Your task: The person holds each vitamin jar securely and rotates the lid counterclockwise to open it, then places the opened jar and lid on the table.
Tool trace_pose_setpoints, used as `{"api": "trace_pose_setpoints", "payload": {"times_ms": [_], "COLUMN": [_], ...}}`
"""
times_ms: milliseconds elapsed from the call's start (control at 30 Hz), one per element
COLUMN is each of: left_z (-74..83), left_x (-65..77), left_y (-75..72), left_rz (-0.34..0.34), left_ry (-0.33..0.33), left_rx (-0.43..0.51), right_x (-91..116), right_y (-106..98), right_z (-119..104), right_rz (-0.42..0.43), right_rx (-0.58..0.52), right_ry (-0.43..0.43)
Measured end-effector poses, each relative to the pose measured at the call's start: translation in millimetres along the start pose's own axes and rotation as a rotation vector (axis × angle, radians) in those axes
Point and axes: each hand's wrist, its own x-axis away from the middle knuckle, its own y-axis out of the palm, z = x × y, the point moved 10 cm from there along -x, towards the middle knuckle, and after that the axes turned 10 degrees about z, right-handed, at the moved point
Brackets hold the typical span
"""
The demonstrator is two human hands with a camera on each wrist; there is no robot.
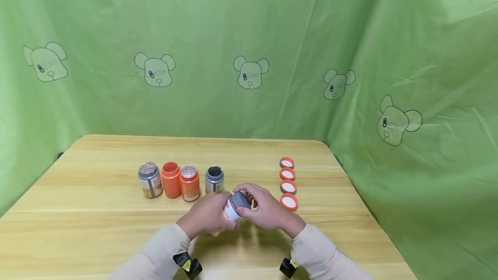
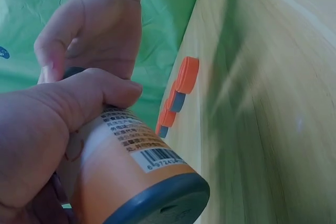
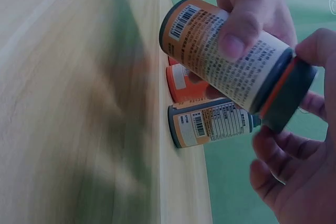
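Note:
My left hand (image 1: 208, 213) grips a supplement jar (image 3: 210, 51) around its body, thumb along the printed label. The jar is held tilted above the table; it has an orange and white label with a barcode and a dark grey base. On its top sits a dark grey lid (image 3: 287, 95) with an orange band at its lower edge. My right hand (image 1: 266, 208) pinches this lid between thumb and fingers. Just beyond my left hand stands an uncapped grey jar (image 1: 215, 175), its dark mouth showing and its lower part partly hidden by the hand.
Left of it stand a grey jar (image 1: 151, 185) with a silvery patterned top, an uncapped orange jar (image 1: 171, 182), and another orange jar (image 1: 190, 190) with a silvery top. Several lids lie white side up in a column on the right, an orange lid (image 1: 288, 202) nearest. Green curtains (image 1: 202, 111) surround the wooden table (image 1: 97, 228).

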Motion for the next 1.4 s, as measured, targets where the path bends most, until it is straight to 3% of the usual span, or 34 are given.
{"api": "trace_pose_setpoints", "payload": {"times_ms": [233,500,767,967,1133,1400], "left_z": [-3.9,-2.0,-4.3,-0.3,4.2,1.5], "left_x": [-2.4,-3.7,-2.3,-2.8,-2.5,-2.1], "left_y": [0.1,1.4,1.5,0.9,-0.1,0.7], "left_rz": [0.005,-0.002,0.004,0.022,0.026,0.01], "left_ry": [-0.012,-0.018,-0.006,0.015,0.03,0.013], "left_rx": [-0.034,-0.053,-0.057,-0.083,-0.101,-0.102], "right_x": [-0.8,-4.5,-1.2,-0.7,-1.1,0.2], "right_y": [-2.2,-4.4,-4.2,-3.2,-1.4,-0.3], "right_z": [-0.2,0.2,-7.6,4.5,7.3,-1.8], "right_rz": [0.011,0.05,0.026,0.047,0.032,-0.008], "right_rx": [0.0,0.032,-0.02,0.078,0.082,0.006], "right_ry": [-0.007,0.052,-0.051,0.054,0.114,0.016]}}
